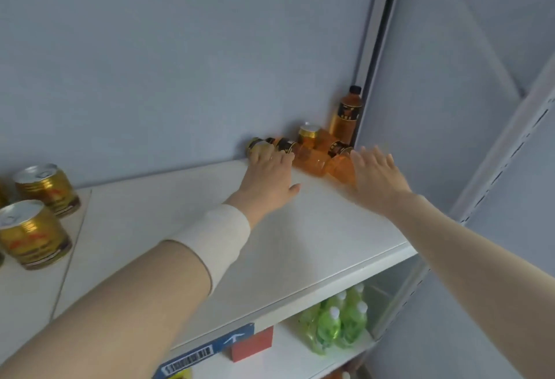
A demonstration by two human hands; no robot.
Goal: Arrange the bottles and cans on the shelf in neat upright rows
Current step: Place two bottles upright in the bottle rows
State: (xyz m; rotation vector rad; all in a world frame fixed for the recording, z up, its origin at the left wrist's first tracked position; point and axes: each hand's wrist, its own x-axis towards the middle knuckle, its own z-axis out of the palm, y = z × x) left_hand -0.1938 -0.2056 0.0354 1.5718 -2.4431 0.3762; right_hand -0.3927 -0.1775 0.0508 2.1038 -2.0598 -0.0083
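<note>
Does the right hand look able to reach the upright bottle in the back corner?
Probably yes: the right hand is open just before the upright bottle; only fallen bottles lie between, low enough to reach over.

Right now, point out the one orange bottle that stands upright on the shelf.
The black-capped bottle in the back right corner; the other orange bottles lie tipped over in front of it.

The left hand point(270, 174) is covering part of a toppled can point(254, 144). The right hand point(378, 174) is hiding part of 1 lying orange bottle point(341, 168). The upright bottle's label point(348, 109) is showing too blurred to read.
</note>
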